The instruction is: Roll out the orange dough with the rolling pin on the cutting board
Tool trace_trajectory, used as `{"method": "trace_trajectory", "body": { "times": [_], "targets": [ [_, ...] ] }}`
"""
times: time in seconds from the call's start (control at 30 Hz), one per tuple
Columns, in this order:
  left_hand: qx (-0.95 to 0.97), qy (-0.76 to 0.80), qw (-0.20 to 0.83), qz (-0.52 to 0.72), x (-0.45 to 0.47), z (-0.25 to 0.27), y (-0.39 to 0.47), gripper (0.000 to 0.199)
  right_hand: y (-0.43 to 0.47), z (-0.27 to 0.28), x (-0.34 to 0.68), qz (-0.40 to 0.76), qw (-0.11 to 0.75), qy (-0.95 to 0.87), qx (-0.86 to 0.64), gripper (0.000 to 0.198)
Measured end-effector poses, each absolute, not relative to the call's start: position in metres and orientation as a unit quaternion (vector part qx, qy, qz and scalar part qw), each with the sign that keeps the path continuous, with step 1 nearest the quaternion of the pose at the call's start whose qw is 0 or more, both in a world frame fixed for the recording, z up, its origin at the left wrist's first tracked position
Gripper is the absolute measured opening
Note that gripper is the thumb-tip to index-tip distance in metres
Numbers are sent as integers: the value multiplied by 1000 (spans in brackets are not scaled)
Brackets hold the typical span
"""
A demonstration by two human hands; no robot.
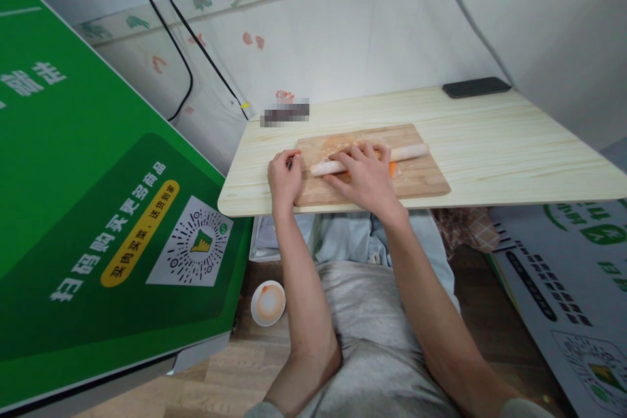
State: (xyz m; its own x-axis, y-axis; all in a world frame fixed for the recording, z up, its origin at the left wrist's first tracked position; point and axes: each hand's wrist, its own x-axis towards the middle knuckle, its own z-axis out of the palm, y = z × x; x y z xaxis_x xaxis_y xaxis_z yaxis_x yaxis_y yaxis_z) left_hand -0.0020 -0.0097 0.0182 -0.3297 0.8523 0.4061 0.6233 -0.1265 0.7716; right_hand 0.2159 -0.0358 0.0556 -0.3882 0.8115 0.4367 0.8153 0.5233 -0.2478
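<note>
A: so where's the rolling pin [411, 152], and what's it being touched by?
B: It's laid lengthwise on the wooden board [418, 184] on the bench [519, 150]. It's partly covered by the right hand [366, 177], fingers spread over it, not balled up. Something orange [392, 169] is half hidden under that hand.
A: and the left one?
B: The left hand [285, 177] is held at the board's left edge, near the pin's end, fingers curled in. Whether anything's pinched there can't be told tbh.
A: other stuff?
B: A black phone [476, 87] is seen at the bench's far edge, and an orange-stained white bowl [268, 304] lower down, left.
</note>
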Motion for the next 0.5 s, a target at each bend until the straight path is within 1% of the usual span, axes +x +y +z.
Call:
{"method": "trace_trajectory", "body": {
  "times": [0.5],
  "targets": [
    [565,651,108,495,-1,20,-9,22,-35,55,216,-13,258,-832,-490,40]
  ]
}}
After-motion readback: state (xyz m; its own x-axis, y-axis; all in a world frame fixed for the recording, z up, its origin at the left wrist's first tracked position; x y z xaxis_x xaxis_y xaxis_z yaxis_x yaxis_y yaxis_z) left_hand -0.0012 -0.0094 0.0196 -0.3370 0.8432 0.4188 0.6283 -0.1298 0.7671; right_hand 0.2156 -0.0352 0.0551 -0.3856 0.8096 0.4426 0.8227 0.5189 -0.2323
